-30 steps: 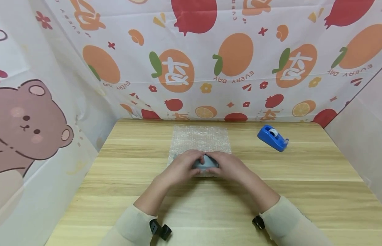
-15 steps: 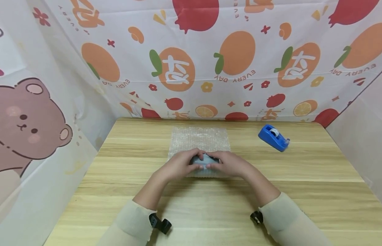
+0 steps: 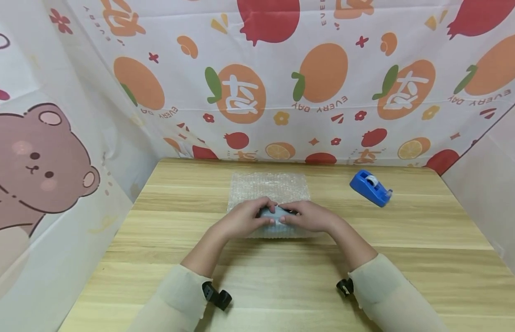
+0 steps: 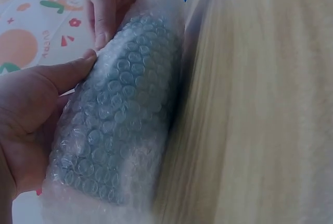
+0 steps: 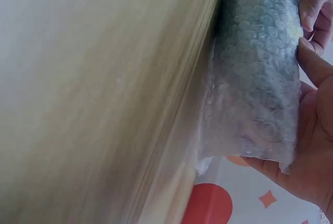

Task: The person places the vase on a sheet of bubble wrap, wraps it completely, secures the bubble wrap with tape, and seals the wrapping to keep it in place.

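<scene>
Lying mid-worktop (image 3: 365,249), on the near edge of a clear bubble-wrap sheet (image 3: 267,186): grey-blue object (image 3: 270,214), rolled inside the wrap (image 4: 122,125) and showing through the bubbles in both wrist views. Gripping its left end, left hand (image 3: 245,219), fingers (image 3: 263,203) curling over the top with the thumb pressing the wrap; gripping its right end, right hand (image 3: 309,216), fingers likewise curling round the bundle, the two hands' fingertips nearly meeting above it. Standing well apart at the far right of the worktop, near the fruit-print backdrop (image 3: 323,78): blue tape dispenser (image 3: 370,186).
</scene>
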The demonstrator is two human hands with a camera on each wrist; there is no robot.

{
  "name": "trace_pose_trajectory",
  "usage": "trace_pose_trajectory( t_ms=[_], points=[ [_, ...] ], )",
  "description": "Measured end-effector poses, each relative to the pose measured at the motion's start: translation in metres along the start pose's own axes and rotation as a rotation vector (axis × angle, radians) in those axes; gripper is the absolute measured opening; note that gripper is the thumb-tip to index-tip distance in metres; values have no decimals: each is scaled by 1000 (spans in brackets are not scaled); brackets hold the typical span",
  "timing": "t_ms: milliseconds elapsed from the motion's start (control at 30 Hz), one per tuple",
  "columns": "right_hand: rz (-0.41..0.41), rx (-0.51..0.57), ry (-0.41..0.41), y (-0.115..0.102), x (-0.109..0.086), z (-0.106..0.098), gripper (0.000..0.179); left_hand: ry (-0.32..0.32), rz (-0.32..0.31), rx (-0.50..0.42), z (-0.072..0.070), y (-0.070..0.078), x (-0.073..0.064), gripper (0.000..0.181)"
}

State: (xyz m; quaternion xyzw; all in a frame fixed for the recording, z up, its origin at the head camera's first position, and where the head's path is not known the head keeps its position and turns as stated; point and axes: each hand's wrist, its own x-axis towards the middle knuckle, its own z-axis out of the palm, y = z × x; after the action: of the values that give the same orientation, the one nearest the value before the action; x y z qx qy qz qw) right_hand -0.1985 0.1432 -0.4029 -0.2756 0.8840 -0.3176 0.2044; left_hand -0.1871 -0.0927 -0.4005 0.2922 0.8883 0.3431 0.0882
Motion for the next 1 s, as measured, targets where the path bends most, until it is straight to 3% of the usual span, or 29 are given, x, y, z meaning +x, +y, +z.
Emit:
trace_pose_trajectory(
  t_ms=[133, 267, 500, 600, 700, 833, 1000],
  points=[
    [-8, 68, -26, 6, 5, -3, 55, -25, -19, -59, -4, -4, 4, 17],
    [-1, 143, -67, 15, 9, -4, 52, -92, -34, -179, -6, -10, 10, 16],
    [22, 129, -63, 19, 12, -5, 48, -155, -56, -247, -8, -14, 15, 17],
    [65, 5, -5, 12, 9, -6, 53, -174, -63, -260, -9, -11, 16, 18],
    [84, -213, 90, -3, 3, -4, 63, -188, -86, -281, -11, -9, 16, 24],
    [10, -434, 186, -25, -1, 3, 76, -206, -121, -347, -13, -7, 15, 46],
    [-34, -551, 161, -33, 4, 24, 95, -217, -151, -349, -13, -7, 15, 75]
  ],
)
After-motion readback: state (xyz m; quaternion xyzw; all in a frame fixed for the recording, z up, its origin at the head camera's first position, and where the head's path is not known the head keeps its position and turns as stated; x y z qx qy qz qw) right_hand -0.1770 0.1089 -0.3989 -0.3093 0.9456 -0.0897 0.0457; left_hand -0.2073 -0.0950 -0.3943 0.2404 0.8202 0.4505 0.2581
